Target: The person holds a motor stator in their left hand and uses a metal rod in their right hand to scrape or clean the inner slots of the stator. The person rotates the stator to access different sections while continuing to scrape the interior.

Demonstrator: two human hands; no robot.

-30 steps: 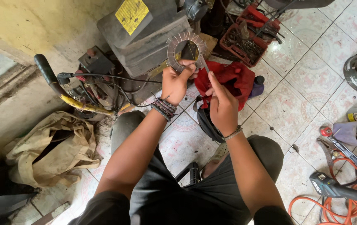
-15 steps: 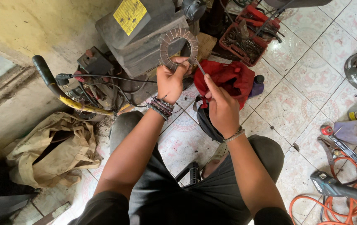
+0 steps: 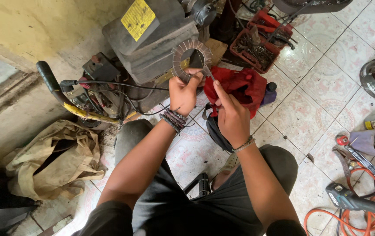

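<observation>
I sit in a cluttered repair workshop: a red tool tray (image 3: pixel 264 37), greasy machine housing (image 3: pixel 152 43), orange hose (image 3: pixel 371 209) and parts litter the tiled floor (image 3: pixel 323 109).

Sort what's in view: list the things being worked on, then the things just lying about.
In hand:
left hand holding the metal ring
right hand with a thin tool at the ring

Lying about:
red cloth
red tool tray
orange hose
tan sack

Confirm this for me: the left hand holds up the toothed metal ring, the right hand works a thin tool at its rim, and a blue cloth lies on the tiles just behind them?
Not quite: the cloth is red, not blue, as the head view shows. The rest holds: the left hand holds up the toothed metal ring, and the right hand works a thin tool at its rim.
</observation>
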